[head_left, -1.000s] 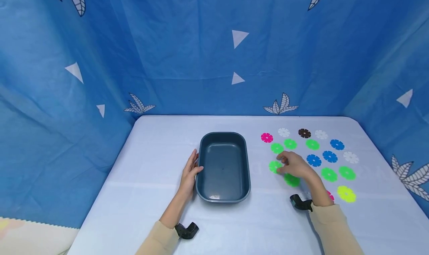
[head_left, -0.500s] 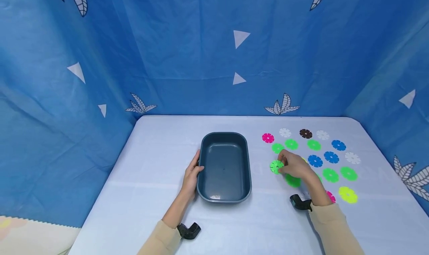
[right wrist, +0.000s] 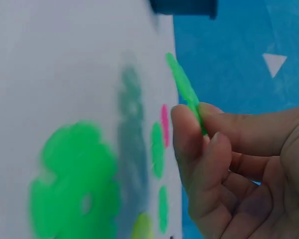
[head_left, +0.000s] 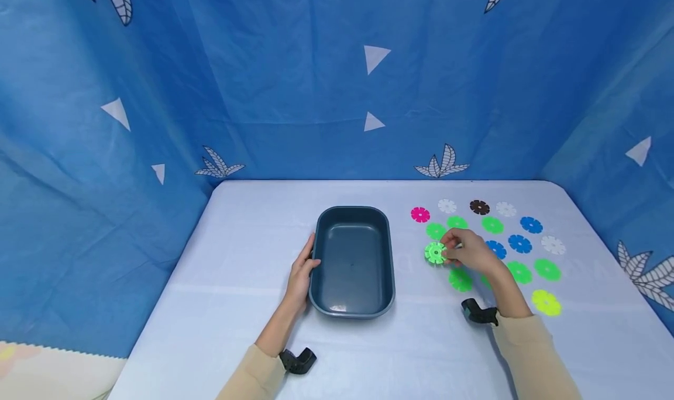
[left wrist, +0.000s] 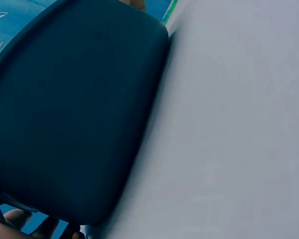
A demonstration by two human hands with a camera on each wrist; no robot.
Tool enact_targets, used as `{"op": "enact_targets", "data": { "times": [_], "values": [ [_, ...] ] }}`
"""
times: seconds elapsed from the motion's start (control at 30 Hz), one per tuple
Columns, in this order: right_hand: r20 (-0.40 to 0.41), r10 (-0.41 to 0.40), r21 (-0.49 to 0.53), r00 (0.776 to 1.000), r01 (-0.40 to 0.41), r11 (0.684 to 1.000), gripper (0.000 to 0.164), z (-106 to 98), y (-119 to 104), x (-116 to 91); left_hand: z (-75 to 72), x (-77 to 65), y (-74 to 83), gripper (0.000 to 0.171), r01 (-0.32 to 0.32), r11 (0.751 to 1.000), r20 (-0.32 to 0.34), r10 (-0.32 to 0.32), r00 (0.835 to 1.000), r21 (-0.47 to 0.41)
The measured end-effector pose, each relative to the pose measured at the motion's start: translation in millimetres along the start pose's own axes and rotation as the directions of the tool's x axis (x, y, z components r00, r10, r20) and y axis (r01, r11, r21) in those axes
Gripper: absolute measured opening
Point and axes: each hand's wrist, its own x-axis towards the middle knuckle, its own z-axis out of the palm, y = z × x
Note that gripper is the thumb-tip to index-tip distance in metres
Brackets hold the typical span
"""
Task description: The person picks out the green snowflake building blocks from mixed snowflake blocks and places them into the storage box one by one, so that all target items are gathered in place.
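Head view: right hand point(head_left: 470, 251) pinches green slotted disc point(head_left: 434, 252), presumably light, stiff, by three-o'clock rim; left hand point(head_left: 299, 276) grips plastic tray point(head_left: 351, 271) at nine.

In the head view, we see a bright green disc point(head_left: 434, 253) right of centre and a dark slate-blue tray point(head_left: 348, 283) at the middle. At the right we find more discs point(head_left: 520, 244): pink, white, brown, blue, yellow and green. The tabletop point(head_left: 237, 259) is white. Across the top, we see a blue curtain point(head_left: 263, 66) printed with white triangles point(head_left: 375, 58) and black-outlined white leaves point(head_left: 119, 0); the sleeves point(head_left: 534, 356) at the bottom are beige.
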Motion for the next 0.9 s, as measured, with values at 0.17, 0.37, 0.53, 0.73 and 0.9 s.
{"op": "enact_targets", "data": {
  "times": [0.17, 0.37, 0.53, 0.73, 0.9],
  "values": [
    [-0.044, -0.018, 0.02, 0.999, 0.019, 1.0, 0.028, -0.1, -27.2, 8.4, -1.3, 0.3, -0.2, 0.063, 0.004, 1.0, -0.002, -0.004, 1.0, 0.006],
    [-0.097, -0.079, 0.034, 0.992, 0.083, 0.996, 0.026, 13.9, -70.0, 28.5, -0.4, 0.1, -0.9, 0.064, 0.011, 1.0, 0.003, -0.011, 1.0, 0.015],
    [-0.08, -0.11, 0.065, 0.991, 0.115, 0.991, 0.024, 36.6, -103.0, 49.4, 0.4, 0.1, -1.3, 0.063, 0.014, 1.0, 0.0, -0.014, 1.0, 0.013],
    [-0.004, -0.135, 0.081, 0.991, 0.135, 0.987, 0.019, 70.9, -121.5, 69.5, 0.3, -1.6, -3.1, 0.063, 0.027, 1.0, -0.013, -0.026, 1.0, 0.009],
    [0.055, -0.124, 0.064, 0.991, 0.121, 0.991, 0.018, 92.2, -125.8, 82.5, 0.4, -0.3, -2.5, 0.063, 0.016, 1.0, -0.01, -0.016, 1.0, 0.004]
  ]
}}
